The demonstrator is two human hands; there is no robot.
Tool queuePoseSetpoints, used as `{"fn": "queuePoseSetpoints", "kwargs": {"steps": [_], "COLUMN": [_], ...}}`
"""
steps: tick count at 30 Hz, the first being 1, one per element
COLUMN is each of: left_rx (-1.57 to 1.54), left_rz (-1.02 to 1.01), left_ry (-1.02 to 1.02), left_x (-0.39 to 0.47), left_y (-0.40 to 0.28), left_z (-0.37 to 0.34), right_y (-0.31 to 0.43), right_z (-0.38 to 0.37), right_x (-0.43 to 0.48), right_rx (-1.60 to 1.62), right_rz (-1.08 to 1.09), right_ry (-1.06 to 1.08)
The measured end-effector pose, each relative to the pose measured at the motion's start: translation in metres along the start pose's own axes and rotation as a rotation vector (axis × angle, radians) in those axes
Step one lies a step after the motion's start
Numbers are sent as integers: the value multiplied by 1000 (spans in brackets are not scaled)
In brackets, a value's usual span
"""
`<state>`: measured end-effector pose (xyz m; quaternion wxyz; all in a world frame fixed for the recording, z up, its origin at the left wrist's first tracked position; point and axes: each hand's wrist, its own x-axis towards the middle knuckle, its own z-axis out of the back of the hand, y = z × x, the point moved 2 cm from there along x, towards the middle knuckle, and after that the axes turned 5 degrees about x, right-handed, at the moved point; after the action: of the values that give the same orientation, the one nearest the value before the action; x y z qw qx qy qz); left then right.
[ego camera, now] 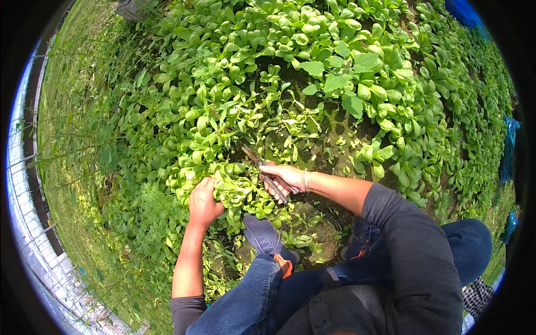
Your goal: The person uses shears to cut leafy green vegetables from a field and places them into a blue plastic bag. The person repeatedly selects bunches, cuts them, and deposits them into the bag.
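Note:
My left hand (pixel 204 203) is closed around a bunch of leafy greens (pixel 233 184), whose pale stems face right. The fingertips are partly hidden among the leaves. My right hand (pixel 287 178), with a pale band at the wrist, grips a pair of garden snips (pixel 253 156). Their blades point up and left toward the standing greens, and the handles run down through the palm. Whether the blades are apart cannot be told. Below the hands, cut leaves lie around my dark left shoe (pixel 268 236).
Dense rows of leafy greens (pixel 301 25) grow ahead and to the right. A taller broad-leaved plant (pixel 341 77) stands among them. Bare soil (pixel 331 142) with scattered leaves lies right of the snips. Blue plastic (pixel 507 146) hangs at the right edge. Feathery weeds (pixel 157 201) grow at left.

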<state>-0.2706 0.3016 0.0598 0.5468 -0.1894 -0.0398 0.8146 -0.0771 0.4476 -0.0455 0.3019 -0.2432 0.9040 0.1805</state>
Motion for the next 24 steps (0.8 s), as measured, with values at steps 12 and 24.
{"fn": "queuePoseSetpoints", "kwargs": {"steps": [12,24], "left_rx": [-219,505], "left_rz": [-28,-270], "left_ry": [-52,304], "left_x": [6,78], "left_y": [-12,-49], "left_z": [12,69], "right_y": [16,8], "right_z": [-36,-24], "right_x": [-1,-28], "right_rx": [-300,-132], "right_rz": [201,-38], "right_ry": [-225,-77]}}
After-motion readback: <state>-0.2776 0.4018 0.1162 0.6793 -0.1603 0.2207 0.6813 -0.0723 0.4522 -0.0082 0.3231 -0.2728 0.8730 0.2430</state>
